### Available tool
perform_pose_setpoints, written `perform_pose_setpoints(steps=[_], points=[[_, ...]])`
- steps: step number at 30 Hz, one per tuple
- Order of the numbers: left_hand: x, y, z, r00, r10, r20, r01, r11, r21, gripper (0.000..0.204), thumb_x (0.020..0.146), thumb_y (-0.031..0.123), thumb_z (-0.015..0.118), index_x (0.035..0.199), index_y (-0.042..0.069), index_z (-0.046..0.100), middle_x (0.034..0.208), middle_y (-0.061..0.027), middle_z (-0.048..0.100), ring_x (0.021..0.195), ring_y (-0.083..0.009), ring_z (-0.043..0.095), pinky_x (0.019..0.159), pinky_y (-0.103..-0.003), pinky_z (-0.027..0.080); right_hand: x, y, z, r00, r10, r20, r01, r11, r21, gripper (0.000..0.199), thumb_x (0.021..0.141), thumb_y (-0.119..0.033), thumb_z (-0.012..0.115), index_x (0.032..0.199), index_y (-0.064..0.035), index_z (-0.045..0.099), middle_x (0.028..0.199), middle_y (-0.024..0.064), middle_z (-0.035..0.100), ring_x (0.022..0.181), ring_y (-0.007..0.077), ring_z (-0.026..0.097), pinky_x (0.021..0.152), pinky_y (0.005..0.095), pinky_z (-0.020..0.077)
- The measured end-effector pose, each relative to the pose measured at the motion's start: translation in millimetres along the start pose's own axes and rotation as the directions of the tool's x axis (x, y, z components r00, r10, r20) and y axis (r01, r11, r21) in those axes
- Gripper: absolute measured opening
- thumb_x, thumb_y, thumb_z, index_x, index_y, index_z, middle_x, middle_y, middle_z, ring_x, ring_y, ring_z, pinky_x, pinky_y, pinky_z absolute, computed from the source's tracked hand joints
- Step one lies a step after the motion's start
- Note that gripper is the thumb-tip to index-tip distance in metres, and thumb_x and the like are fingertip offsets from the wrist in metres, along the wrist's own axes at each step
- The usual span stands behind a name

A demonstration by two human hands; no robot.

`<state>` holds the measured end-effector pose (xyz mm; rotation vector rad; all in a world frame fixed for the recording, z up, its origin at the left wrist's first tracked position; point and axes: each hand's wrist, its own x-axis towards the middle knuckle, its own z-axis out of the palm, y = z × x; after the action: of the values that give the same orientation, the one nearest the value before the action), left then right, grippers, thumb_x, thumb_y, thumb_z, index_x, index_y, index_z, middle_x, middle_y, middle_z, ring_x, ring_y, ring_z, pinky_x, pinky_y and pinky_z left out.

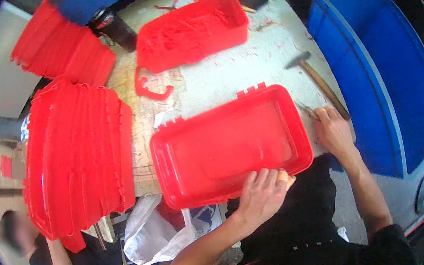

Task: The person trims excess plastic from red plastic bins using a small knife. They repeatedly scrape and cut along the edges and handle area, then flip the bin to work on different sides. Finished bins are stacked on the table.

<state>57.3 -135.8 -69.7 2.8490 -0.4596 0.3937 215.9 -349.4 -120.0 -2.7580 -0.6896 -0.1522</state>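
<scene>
A bright red plastic tray (pixel 230 143) is lying on a whitish, worn worktop (pixel 235 70) that is showing red flecks and shavings all over. A second red tray (pixel 191 33) is holding thin red strips, and a loose red handle (pixel 152 86) is sitting beside it. Two stacks of red lids (pixel 74 154) are glowing the same plain red, without any pattern. A blue bin (pixel 386 77) is showing a paler blue rim. The hammer (pixel 317 79) is showing a dark head and a tan wooden shaft. A white plastic bag (pixel 147 234) is hanging below. The person is wearing black.
</scene>
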Motion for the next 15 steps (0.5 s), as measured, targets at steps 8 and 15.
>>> perform_pose_setpoints(steps=[8,15], points=[[36.9,-30.9,-4.9,0.988,-0.010,0.156,0.078,0.895,-0.439,0.018,0.095,0.023,0.063,0.087,0.007,0.067,0.087,-0.0108,0.068,0.083,-0.0278,0.068,0.069,-0.042,0.055,1.7,4.5,-19.2,0.980,0.185,-0.069,-0.151,0.929,0.339,0.021,0.094,-0.004,0.054,0.114,-0.0019,0.058,0.102,0.0240,0.066,0.090,0.0409,0.067,0.077,0.0472,0.0534],[46.0,-113.9,-59.0,0.868,-0.432,0.245,0.493,0.811,-0.315,0.015,0.093,0.013,0.068,0.090,-0.002,0.071,0.070,-0.0110,0.067,0.060,-0.0155,0.061,0.057,-0.028,0.047,-35.0,-3.8,-27.8,0.910,0.352,0.219,-0.381,0.504,0.775,0.019,0.104,-0.019,0.049,0.107,-0.0039,0.060,0.078,0.0044,0.059,0.069,0.0116,0.054,0.063,0.0287,0.0448]])
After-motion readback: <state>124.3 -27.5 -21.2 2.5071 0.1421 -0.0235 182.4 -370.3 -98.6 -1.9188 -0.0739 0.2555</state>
